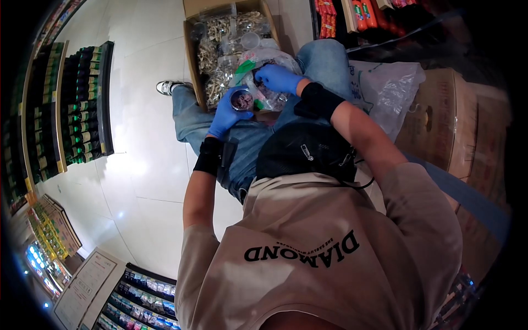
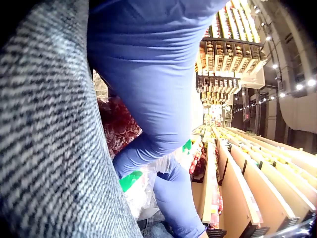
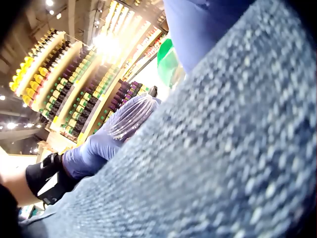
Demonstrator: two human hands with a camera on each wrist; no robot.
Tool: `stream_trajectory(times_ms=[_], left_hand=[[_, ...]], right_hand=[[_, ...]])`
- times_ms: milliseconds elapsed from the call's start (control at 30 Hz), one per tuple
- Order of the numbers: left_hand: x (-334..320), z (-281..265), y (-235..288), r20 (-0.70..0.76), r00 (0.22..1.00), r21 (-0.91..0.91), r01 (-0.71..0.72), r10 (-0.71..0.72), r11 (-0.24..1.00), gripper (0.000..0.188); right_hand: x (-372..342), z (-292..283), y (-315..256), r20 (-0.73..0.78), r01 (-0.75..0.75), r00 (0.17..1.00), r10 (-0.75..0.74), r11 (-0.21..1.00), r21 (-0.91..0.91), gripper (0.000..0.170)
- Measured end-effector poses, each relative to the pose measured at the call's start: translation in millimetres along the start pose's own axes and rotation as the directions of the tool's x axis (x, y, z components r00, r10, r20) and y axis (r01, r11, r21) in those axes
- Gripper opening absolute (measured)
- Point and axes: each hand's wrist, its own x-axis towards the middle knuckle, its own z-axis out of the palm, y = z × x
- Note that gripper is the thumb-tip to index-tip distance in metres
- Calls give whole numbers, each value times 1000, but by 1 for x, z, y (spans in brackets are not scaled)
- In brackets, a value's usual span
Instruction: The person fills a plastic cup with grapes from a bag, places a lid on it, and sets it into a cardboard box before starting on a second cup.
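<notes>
Clearly, a Light, Slick Tub That Wants a Grip Around Its Wall

The largest thing here is the cardboard box [image 1: 193,69], standing on the floor in front of the seated person and packed with clear containers of pale dried pieces; it looks stiff enough to lean on, though its loose flaps would make poor handles. At its near end, by the thighs, lies the plastic bag [image 1: 270,56], thin, crumpled and limp, likely to fold in on itself unless its mouth is held apart. The right hand [image 1: 279,78] reaches into that mouth; its fingertips are hidden, so I cannot tell whether they pinch anything. The left hand [image 1: 226,113] grips the clear tub [image 3: 134,119] just beside the bag, its mouth facing up, fingers wrapped about the side. Smooth plastic against a glove may slide, and the thin wall would probably flex if squeezed, so a broad, gentle hold low on the side seems best. Smallest are the reddish-purple pieces [image 1: 242,101] inside: probably dry, light and brittle, best lifted loosely in a small cluster.
</notes>
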Motion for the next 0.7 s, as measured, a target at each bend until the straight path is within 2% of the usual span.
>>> stream_trajectory(times_ms=[67, 200, 267, 300, 367, 400, 433, 467, 500, 533, 567, 600, 633, 700], left_hand=[[0, 0, -2, -5, 1000, 0, 3, -3, 1000, 83], [0, 0, -2, -12, 1000, -4, 21, -21, 1000, 82], [0, 1, -2, -13, 1000, -5, 26, -26, 1000, 82], [-1, 0, -1, 2, 1000, -2, 25, -25, 1000, 79], [-2, -1, -1, 8, 1000, 2, 23, -23, 1000, 77], [-2, -1, -2, 2, 1000, -4, 31, -31, 1000, 77], [-2, -2, -3, -4, 999, -10, 38, -38, 999, 77], [-2, -2, -4, -12, 999, -9, 41, -41, 999, 77], [-2, -2, -5, -5, 999, -2, 40, -40, 999, 79], [-1, -2, -6, 6, 999, 4, 36, -36, 999, 80], [-1, -1, -6, 6, 999, 5, 36, -36, 999, 80], [-1, 1, -6, -12, 998, -84, 66, -67, 994, 81], [-1, 3, -4, -26, 995, -173, 95, -101, 980, 83], [-1, 3, -1, -30, 994, -162, 100, -106, 982, 83]], right_hand=[[0, 4, 8, 96, 211, 976, -194, 951, -227, 11], [3, 6, 6, 99, 137, 988, -119, 970, -199, 13], [3, 6, 6, 43, 34, 999, -27, 982, -183, 13], [2, 3, 2, 43, 35, 999, -28, 982, -183, 13], [2, -9, -15, -79, -113, 989, 126, 982, 149, 9], [3, -13, -19, -74, -105, 990, 117, 983, 148, 9], [4, -18, -22, -83, -79, 989, 119, 920, 384, 10], [5, -20, -27, -88, -50, 988, 127, 800, 598, 13], [8, -21, -32, -24, -84, 989, 143, 697, 712, 17], [10, -21, -38, -22, -83, 990, 140, 696, 713, 17], [11, -21, -44, 9, -18, 1000, 17, 725, 689, 19], [11, -24, -54, 43, 48, 994, -102, 744, 666, 21], [10, -26, -64, 43, 46, 994, -99, 745, 666, 21], [8, -25, -80, 144, -43, 988, -52, 808, 588, 22]])
